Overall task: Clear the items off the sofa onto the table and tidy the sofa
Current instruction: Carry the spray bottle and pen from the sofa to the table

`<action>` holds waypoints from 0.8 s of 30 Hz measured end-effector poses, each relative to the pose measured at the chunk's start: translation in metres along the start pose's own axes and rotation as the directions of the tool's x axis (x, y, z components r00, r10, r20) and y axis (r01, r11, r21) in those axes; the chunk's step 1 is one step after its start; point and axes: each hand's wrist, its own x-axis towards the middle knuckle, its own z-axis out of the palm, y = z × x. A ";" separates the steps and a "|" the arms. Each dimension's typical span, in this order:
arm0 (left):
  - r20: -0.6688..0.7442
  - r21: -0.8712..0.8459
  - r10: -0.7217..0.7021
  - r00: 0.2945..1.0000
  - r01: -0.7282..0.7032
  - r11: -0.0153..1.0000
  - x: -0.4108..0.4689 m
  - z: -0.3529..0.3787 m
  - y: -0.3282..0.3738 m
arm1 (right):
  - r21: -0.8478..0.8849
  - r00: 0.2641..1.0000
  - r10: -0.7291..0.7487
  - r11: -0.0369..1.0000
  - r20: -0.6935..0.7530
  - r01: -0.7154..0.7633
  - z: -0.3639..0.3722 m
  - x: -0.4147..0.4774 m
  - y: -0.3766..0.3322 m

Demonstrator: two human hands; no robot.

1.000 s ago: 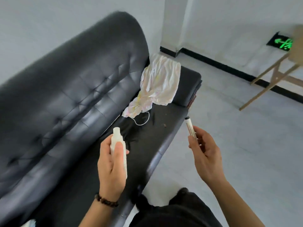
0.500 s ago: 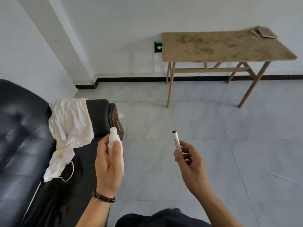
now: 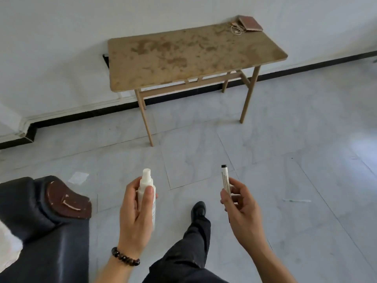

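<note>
Though far from table (image 3: 183,58), left fingers (image 3: 148,201) around spray bottle (image 3: 146,181), right fingers (image 3: 237,187) pinched on marker (image 3: 225,178) (both upright).

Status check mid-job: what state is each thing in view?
Spray bottle: upright, cap on, gripped by left hand.
Marker: upright, black end up, pinched by right hand.
Table: standing by wall, top stained.
Brown wallet: closed, flat on table's far corner, cord beside it.
Sofa: armrest cover worn through.
White cloth: lying on sofa, mostly out of frame.

The sofa (image 3: 40,231) (white cloth (image 3: 8,248) too) is cut off by the left edge.
</note>
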 end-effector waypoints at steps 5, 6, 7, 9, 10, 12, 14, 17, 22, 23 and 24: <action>0.069 -0.062 0.021 0.997 -0.016 0.998 0.127 0.117 0.040 | -0.030 0.990 -0.005 1.000 -0.141 0.001 -0.061 0.133 -0.038; 0.092 -0.076 0.047 0.995 -0.040 0.996 0.153 0.139 0.055 | -0.024 0.984 -0.024 1.000 -0.174 0.020 -0.074 0.160 -0.051; 0.122 -0.089 0.067 0.990 -0.056 0.994 0.178 0.162 0.069 | -0.021 0.978 -0.037 0.999 -0.205 0.034 -0.087 0.184 -0.061; 0.182 -0.092 0.107 0.977 -0.092 0.991 0.222 0.206 0.094 | -0.011 0.963 -0.052 0.999 -0.265 0.050 -0.113 0.228 -0.077; 0.209 -0.093 0.125 0.970 -0.108 0.990 0.242 0.229 0.105 | 0.005 0.954 -0.050 0.999 -0.297 0.054 -0.125 0.249 -0.083; 0.243 -0.103 0.151 0.958 -0.130 0.986 0.279 0.275 0.118 | 0.039 0.938 -0.041 0.998 -0.345 0.058 -0.147 0.289 -0.085; 0.263 -0.109 0.178 0.948 -0.154 0.982 0.311 0.321 0.121 | 0.059 0.929 -0.022 0.997 -0.370 0.048 -0.164 0.332 -0.079; 0.271 -0.094 0.154 0.950 -0.133 0.987 0.357 0.392 0.116 | 0.105 0.932 0.038 0.994 -0.361 0.000 -0.189 0.410 -0.062; 0.205 -0.090 0.094 0.974 -0.077 0.993 0.434 0.495 0.137 | 0.112 0.965 0.028 0.994 -0.261 0.002 -0.235 0.561 -0.085; 0.180 -0.081 0.105 0.978 -0.091 0.993 0.450 0.511 0.149 | 0.097 0.973 0.002 0.995 -0.231 0.022 -0.244 0.590 -0.099; 0.154 -0.071 0.120 0.981 -0.110 0.991 0.468 0.526 0.160 | 0.082 0.979 -0.028 0.996 -0.201 0.045 -0.252 0.619 -0.113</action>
